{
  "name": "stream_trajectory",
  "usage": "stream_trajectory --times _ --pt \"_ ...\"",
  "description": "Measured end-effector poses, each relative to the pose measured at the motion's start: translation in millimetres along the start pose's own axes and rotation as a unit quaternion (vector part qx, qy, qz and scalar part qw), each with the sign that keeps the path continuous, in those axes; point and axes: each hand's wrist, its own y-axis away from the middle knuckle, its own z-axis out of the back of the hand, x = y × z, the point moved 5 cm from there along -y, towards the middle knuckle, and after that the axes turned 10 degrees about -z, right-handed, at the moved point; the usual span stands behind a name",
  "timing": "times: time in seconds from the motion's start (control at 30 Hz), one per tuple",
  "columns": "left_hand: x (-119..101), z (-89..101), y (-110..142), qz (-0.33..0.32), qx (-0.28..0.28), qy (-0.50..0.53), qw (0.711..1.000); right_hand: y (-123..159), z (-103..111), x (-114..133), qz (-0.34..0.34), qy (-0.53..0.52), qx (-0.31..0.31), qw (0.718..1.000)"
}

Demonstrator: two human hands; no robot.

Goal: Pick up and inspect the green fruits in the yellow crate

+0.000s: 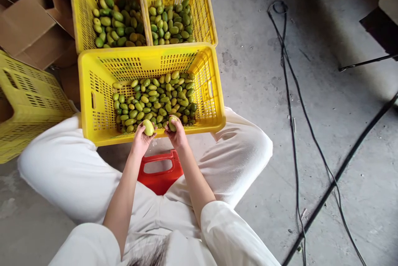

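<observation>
Near the front rim of a yellow plastic crate (149, 56), my left hand (140, 138) is closed around a pale yellow-green oval fruit (148, 127). Beside it, my right hand (178, 135) grips a darker green oval fruit (172, 123), partly hidden by the fingers. Many more oval fruits (152, 100), green to yellowish, lie loose on the bottom of this crate. Both hands are just above the near rim, a short gap apart.
Behind stand two more yellow crates, one on the left (74, 13) and one on the right (211, 21), both holding similar fruit. Another yellow crate (31, 108) and cardboard boxes (27, 21) are at the left. A red stool (160, 181) shows between my legs. Black cables (290, 123) cross the concrete floor.
</observation>
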Motion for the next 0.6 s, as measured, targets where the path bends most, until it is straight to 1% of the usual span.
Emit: stream_trajectory --times 0.23,0.3,0.43,0.5,0.6 --pt "0.5 -5.7 2.7 -0.031 0.059 -0.04 0.997 6.5 -8.6 0.9 0.029 0.08 0.003 0.996" --pt "0.5 -6.6 3.5 -0.036 0.058 -0.035 0.997 5.1 -10.6 0.9 0.015 0.068 0.016 0.997" --pt "2.0 -5.6 2.3 -0.038 0.033 -0.033 0.998 1.8 -10.1 2.0 -0.018 0.0 0.033 0.999" --pt "3.0 -5.9 1.6 -0.04 0.036 -0.046 0.997 1.2 -8.7 2.3 -0.016 -0.011 0.029 0.999" --pt "3.5 -8.1 1.3 -0.043 0.06 -0.058 0.996 1.3 -6.3 1.0 0.009 0.01 0.006 1.0"
